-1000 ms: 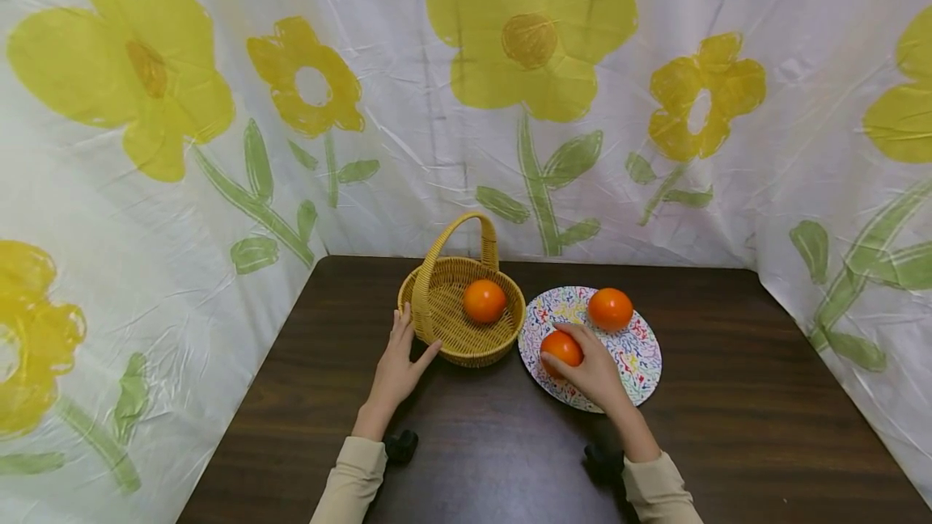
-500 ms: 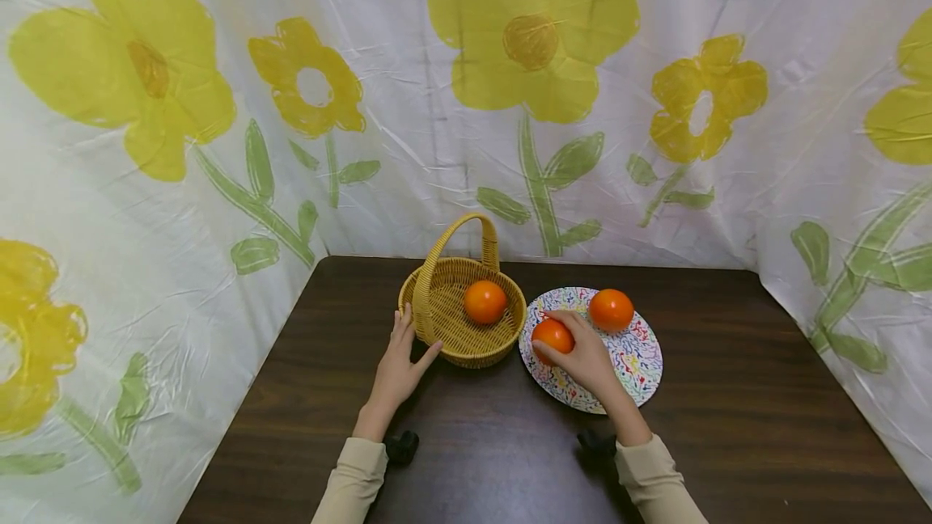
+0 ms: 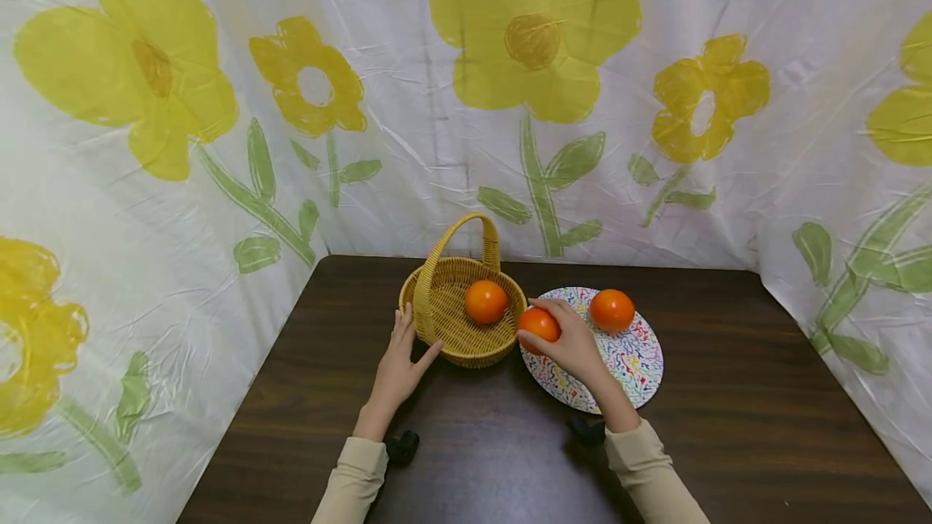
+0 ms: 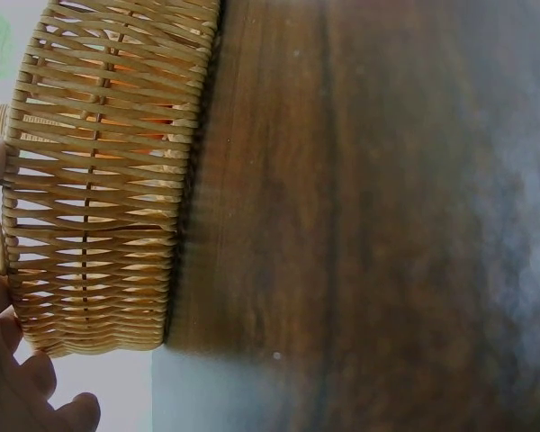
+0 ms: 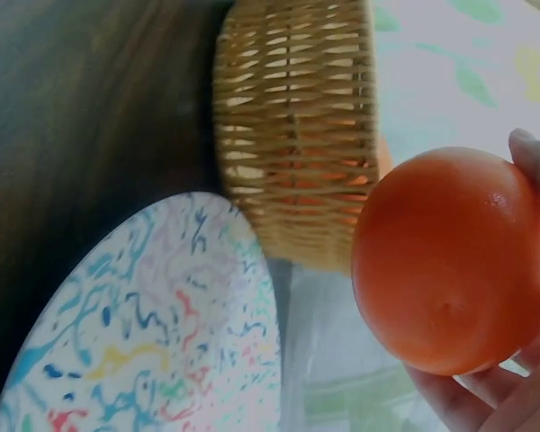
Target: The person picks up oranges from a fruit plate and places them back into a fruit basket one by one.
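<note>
On the left we see a white curtain printed with yellow flowers and green stems, running behind a dark wood-grain table. Next we come to a beige left sleeve and the left hand, which rests against the near-left side of a round wicker basket. Its fingers are extended and its thumb stands apart, touching rather than clenching; only part of the hand shows in the left wrist view, so we cannot say how firmly it presses.

The basket stands upright with its arched handle raised, and inside, right of its middle, lies one round orange-red fruit. Just beside the right rim we find the held fruit, glossy and smooth, grasped between the thumb and fingers of the right hand. Our right wrist view shows it lifted clear of the plate, which is white with red, blue and yellow squiggles and sits just right of the basket. Toward the plate's far edge rests the third fruit, and nearer us is a beige right sleeve.
</note>
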The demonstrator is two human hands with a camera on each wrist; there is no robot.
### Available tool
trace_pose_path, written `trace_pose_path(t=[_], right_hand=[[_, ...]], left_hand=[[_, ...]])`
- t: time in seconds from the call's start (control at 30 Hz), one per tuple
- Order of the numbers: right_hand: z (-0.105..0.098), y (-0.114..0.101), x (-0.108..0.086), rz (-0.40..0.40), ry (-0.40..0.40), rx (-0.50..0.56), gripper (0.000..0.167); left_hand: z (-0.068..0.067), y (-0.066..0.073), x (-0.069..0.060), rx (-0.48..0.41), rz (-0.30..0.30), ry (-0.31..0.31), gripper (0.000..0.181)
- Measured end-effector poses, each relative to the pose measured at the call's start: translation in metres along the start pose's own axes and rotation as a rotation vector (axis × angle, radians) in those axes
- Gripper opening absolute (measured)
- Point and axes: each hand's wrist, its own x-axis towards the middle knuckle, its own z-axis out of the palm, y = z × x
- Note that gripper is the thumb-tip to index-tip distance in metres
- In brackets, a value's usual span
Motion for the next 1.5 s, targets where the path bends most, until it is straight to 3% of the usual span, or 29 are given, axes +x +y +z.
trace_pose_path(t=[0.6, 1.5], right_hand=[[0.012, -0.023, 0.021, -0.078, -0.023, 0.024, 0.057], [0.033, -0.034, 0.039, -0.079, -0.092, 0.066, 0.056]], left_hand=[[0.002, -0.001, -0.002, -0.006, 0.021, 0.01, 0.074], [-0.001, 0.002, 0.001, 0.0, -0.002, -0.005, 0.076]])
